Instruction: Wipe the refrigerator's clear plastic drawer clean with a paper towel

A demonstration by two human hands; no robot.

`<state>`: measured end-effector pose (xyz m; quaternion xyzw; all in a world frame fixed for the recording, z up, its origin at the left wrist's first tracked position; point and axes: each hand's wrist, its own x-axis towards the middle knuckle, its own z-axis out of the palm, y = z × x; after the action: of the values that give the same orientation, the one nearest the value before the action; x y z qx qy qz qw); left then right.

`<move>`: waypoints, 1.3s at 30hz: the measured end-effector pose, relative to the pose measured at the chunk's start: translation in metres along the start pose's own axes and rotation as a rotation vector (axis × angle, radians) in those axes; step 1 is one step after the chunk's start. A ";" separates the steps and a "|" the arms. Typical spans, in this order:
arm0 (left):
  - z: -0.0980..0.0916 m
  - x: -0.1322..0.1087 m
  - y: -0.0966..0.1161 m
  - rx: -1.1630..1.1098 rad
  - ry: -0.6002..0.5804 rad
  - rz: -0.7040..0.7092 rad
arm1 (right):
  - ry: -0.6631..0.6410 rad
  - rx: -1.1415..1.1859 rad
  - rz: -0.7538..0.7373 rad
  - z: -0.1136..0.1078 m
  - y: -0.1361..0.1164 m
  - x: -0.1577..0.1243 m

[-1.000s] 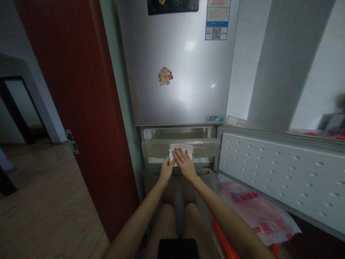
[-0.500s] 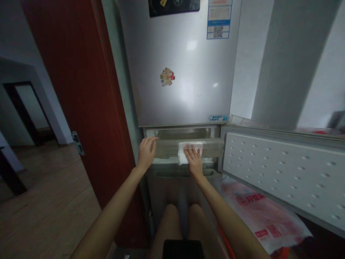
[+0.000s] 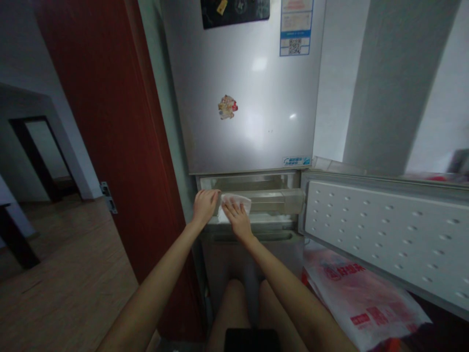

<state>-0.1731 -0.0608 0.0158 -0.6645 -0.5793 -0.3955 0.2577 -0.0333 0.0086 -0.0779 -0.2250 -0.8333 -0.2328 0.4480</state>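
A pale translucent drawer (image 3: 273,200) stands partly pulled out of the refrigerator's lower compartment. At its left end, my left hand (image 3: 205,204) is closed over the upper edge, thumb side toward the middle. A white cloth or paper towel (image 3: 245,201) lies against the left part of the drawer front. My right hand (image 3: 238,219) holds it pressed there, the fingers spread over it and close beside my left hand. What the left fingertips touch behind the edge is hidden.
The refrigerator's lower door (image 3: 377,230) is swung open to the right, above a red-and-white plastic bag (image 3: 366,288). Its silver upper door (image 3: 249,98) is shut. A reddish-brown wooden door (image 3: 120,146) stands close on the left. A second drawer front (image 3: 252,237) is below.
My right hand has slid left along the drawer front with the white cloth, from right of the middle to near my left hand. My left hand stays at the drawer's left end.
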 end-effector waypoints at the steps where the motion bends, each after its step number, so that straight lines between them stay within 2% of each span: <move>1: 0.000 0.000 0.000 0.006 0.004 0.006 | -0.019 -0.008 -0.054 -0.005 0.006 0.000; 4: 0.001 0.001 -0.001 0.017 0.011 0.020 | -0.072 -0.025 -0.201 -0.026 0.027 -0.001; 7: 0.001 0.001 -0.001 0.024 0.018 0.018 | -0.094 -0.053 -0.217 -0.045 0.049 -0.009; 12: 0.002 0.001 -0.001 0.007 0.036 0.018 | 0.008 -0.099 -0.049 -0.058 0.075 -0.040; 17: 0.003 0.001 -0.002 -0.002 0.036 0.028 | 0.209 -0.052 0.106 -0.047 0.084 -0.065; 22: 0.004 -0.001 -0.001 -0.008 0.054 0.026 | 0.277 0.074 0.165 -0.034 0.074 -0.062; 28: 0.005 -0.001 0.001 -0.013 0.065 0.017 | 0.109 0.096 0.040 -0.011 0.028 -0.031; 31: 0.004 -0.002 0.001 -0.013 0.057 0.020 | 0.081 0.086 0.094 0.003 0.000 -0.014; 33: 0.004 -0.002 0.001 -0.014 0.055 0.026 | 0.075 0.080 0.126 0.007 -0.009 -0.009; 36: 0.003 -0.002 0.001 -0.012 0.051 0.034 | 0.042 0.037 0.061 0.005 -0.005 -0.011; 39: 0.003 -0.002 0.001 -0.008 0.050 0.041 | -0.013 -0.026 -0.118 -0.006 0.012 -0.017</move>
<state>-0.1713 -0.0600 0.0124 -0.6672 -0.5573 -0.4089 0.2777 -0.0138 0.0111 -0.0874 -0.1826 -0.8449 -0.2682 0.4253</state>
